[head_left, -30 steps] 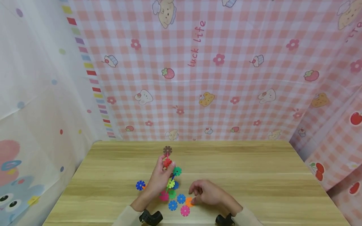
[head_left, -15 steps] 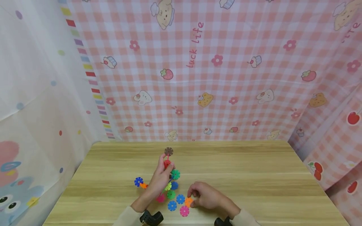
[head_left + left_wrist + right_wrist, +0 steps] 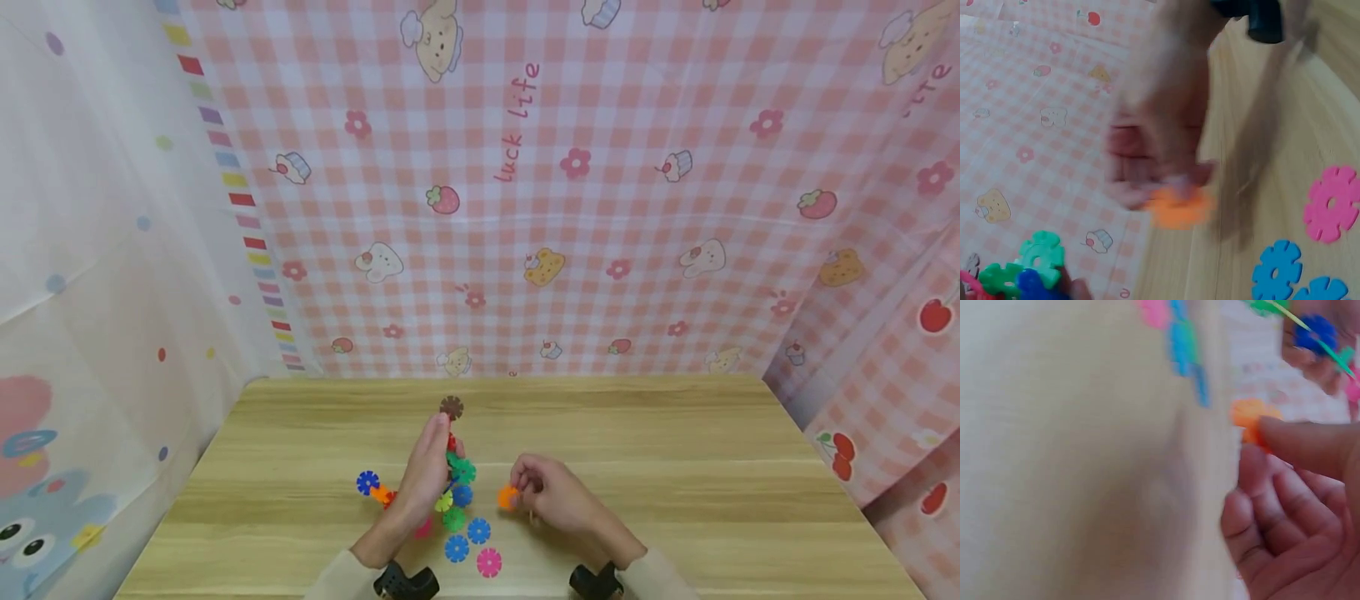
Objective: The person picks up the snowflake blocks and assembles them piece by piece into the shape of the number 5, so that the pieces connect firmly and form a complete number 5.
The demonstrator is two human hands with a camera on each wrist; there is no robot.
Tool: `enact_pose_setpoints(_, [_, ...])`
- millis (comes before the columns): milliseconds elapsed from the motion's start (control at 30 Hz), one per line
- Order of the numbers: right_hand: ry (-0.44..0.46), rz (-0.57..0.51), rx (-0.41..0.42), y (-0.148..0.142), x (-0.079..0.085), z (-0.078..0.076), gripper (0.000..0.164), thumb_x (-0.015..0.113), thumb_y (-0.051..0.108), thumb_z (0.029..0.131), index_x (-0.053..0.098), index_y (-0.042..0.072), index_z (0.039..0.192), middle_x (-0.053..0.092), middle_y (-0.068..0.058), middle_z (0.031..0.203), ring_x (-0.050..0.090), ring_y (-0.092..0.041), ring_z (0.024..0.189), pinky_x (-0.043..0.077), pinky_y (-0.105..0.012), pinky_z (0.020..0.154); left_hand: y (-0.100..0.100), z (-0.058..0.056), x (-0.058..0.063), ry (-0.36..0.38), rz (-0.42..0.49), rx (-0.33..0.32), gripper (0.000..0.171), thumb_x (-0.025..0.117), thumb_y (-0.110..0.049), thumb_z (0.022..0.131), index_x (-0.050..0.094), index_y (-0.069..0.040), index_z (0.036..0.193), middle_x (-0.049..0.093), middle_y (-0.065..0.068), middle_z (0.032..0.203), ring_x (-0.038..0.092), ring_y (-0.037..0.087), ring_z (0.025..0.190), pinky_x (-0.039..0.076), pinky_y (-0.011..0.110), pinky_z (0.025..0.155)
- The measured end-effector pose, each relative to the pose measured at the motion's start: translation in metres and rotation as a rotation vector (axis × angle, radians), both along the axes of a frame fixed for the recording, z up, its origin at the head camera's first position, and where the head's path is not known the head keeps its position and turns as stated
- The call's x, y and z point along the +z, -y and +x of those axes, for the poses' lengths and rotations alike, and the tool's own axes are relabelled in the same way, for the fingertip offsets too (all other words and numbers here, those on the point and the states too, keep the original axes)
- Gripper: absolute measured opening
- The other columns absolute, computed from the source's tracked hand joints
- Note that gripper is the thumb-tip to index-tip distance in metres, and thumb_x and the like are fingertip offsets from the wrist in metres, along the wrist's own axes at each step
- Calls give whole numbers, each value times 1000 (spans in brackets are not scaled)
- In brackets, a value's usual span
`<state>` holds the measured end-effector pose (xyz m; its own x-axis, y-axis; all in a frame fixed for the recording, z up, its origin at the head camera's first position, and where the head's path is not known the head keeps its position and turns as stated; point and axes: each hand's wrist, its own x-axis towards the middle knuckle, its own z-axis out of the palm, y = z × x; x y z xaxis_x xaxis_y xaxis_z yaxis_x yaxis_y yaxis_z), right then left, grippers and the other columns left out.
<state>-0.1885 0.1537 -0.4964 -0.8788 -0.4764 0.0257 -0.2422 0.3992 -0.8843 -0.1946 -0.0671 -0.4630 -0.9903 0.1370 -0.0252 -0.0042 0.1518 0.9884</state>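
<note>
My left hand (image 3: 426, 467) grips a string of joined plastic snowflake discs. A brown disc (image 3: 452, 407) sticks out past its fingertips, and green discs (image 3: 1041, 257) and a dark blue disc (image 3: 1315, 334) show beside the palm. The hand covers part of the string. Between thumb and forefinger, my right hand (image 3: 555, 492) pinches an orange snowflake disc (image 3: 1249, 414), held above the table to the right of the string. Its other fingers are curled in toward the palm.
Loose on the wooden table (image 3: 675, 467) lie a pink disc (image 3: 489, 562), two blue discs (image 3: 456, 548) and a green disc (image 3: 453, 518), in front of the hands. Left of the left forearm are a dark blue disc (image 3: 367, 482) and orange and red ones. A checked cloth (image 3: 570, 208) hangs behind.
My right hand has picked up the orange disc from beside the blue and pink ones and moved it up and away. My left hand has turned the joined discs.
</note>
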Motion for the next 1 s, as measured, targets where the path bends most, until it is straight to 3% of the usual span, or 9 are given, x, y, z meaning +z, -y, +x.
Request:
enact_pose_setpoints(167, [1,-167,-134,-7,27,-12,23,58,-11,90,62,-3,111,67,-14,94,66,-29,83,58,-31,74,-1,3,1,28,40,-78,48,28,-56,105,45,-14,119,50,6,85,63,23,72,44,26,60])
enact_pose_setpoints(333, [-57,-214,-224,-8,46,-20,20,63,-1,94,65,1,113,70,-12,95,69,-29,82,58,-28,74,-5,5,2,32,79,-139,44,35,-52,105,45,-17,130,51,6,80,70,28,78,54,31,66])
enact_pose_setpoints(533, [-98,-250,-223,-3,57,-24,15,66,4,94,64,1,108,71,-14,96,69,-26,82,58,-27,76,-8,5,4,28,130,-169,43,38,-47,106,43,-13,132,58,6,86,69,29,77,58,32,69])
enact_pose_setpoints(800, [-164,-226,-245,4,61,-24,10,67,4,93,66,4,103,72,-12,96,68,-17,81,57,-26,73,-12,6,5,46,96,-159,46,40,-52,103,47,-19,134,57,9,101,68,32,78,54,27,60])
enact_pose_setpoints(1000, [-244,-167,-255,7,60,-25,8,70,6,92,69,10,99,72,-10,94,67,-14,80,55,-26,69,-12,6,5,38,73,-154,45,42,-51,103,49,-18,133,57,12,102,67,28,75,53,26,59])
